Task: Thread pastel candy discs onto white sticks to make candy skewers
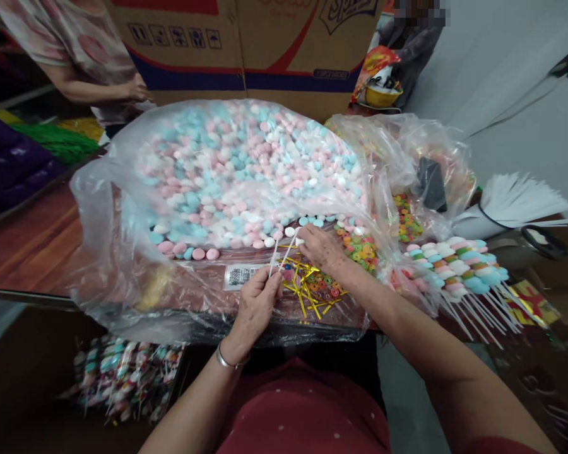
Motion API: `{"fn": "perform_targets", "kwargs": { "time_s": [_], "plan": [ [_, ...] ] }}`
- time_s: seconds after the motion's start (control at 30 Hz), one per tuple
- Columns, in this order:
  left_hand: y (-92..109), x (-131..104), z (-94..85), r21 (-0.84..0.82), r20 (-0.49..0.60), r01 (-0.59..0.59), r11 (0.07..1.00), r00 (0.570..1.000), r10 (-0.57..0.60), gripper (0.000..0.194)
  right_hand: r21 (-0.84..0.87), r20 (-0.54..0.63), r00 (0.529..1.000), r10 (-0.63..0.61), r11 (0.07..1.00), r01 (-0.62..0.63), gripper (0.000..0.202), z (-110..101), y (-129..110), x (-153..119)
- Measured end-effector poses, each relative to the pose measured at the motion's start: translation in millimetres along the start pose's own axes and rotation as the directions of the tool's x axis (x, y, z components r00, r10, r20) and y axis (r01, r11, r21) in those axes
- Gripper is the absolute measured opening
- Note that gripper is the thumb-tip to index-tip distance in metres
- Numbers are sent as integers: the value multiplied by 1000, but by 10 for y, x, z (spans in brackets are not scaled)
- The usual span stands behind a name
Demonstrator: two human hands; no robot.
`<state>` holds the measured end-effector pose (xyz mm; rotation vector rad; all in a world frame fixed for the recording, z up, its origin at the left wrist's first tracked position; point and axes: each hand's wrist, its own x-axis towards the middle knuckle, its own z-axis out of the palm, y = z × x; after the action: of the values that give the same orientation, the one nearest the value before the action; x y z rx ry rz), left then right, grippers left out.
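Note:
My left hand (259,301), with a bracelet at the wrist, is closed on two thin white sticks (274,255) that point up and away from me. My right hand (320,247) reaches across to the top of the right-hand stick. Its fingers are pinched at what looks like a small white marshmallow (300,242), partly covered by the fingertips. Just beyond both hands lies a large clear bag of pink, blue and white marshmallows (246,157), some spilling out along its near edge. Gold twist ties (307,290) and ring-shaped candies (360,249) lie beneath and beside my right hand.
Finished marshmallow skewers (459,268) lie in a pile at right, near a holder of white strips or sticks (520,198). A big cardboard box (246,57) stands behind the bag. Wrapped skewers (123,372) fill a box below left. Two other people are across the table (38,246).

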<state>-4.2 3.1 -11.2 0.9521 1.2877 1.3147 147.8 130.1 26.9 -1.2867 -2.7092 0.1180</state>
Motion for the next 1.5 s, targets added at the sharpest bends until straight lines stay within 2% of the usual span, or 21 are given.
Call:
{"fn": "perform_targets", "kwargs": {
  "time_s": [0.13,0.33,0.57,0.7,0.8,0.83,0.87,0.9,0.97,1.03,1.1,1.17,1.23,1.5],
  "plan": [
    [35,-10,6,13,0,1,1000,1000,-1,27,-65,68,998,4,998,0,22,-15,-72,-3],
    [116,-22,24,43,3,-10,999,1000,9,27,-90,71,997,36,996,-29,25,-43,-102,-64],
    [174,-31,37,71,-1,-37,997,999,37,29,-169,69,996,-64,983,75,28,49,-73,-95],
    [156,-29,31,114,18,-60,992,998,58,29,-62,38,997,-69,995,72,27,64,-47,-43],
    [131,-22,25,130,29,-58,990,998,55,29,212,-35,996,77,975,-68,21,50,8,7],
    [126,-19,25,139,31,-58,989,998,55,29,352,-60,984,165,926,-134,16,42,37,15],
    [124,-16,25,153,32,-62,986,998,57,28,510,-68,962,264,838,-194,12,32,70,18],
    [126,-13,26,173,36,-69,983,997,64,27,669,-50,932,360,705,-236,9,17,104,13],
    [137,-9,30,221,46,-90,971,996,82,28,901,50,875,481,356,-247,16,-26,161,-18],
    [149,-6,39,269,56,-99,958,995,87,29,979,152,860,487,44,-198,25,-81,193,-68],
    [154,-5,50,302,68,-93,949,995,76,30,979,200,863,464,-128,-159,29,-129,196,-122],
    [153,-6,61,318,77,-89,944,995,68,30,970,218,863,456,-198,-141,29,-157,181,-165],
    [148,-6,71,326,80,-88,941,995,65,30,965,228,854,467,-223,-135,28,-163,166,-188],
    [132,7,78,385,61,-77,920,996,57,30,973,195,845,498,-210,-101,28,-199,160,-204]
  ]
}}
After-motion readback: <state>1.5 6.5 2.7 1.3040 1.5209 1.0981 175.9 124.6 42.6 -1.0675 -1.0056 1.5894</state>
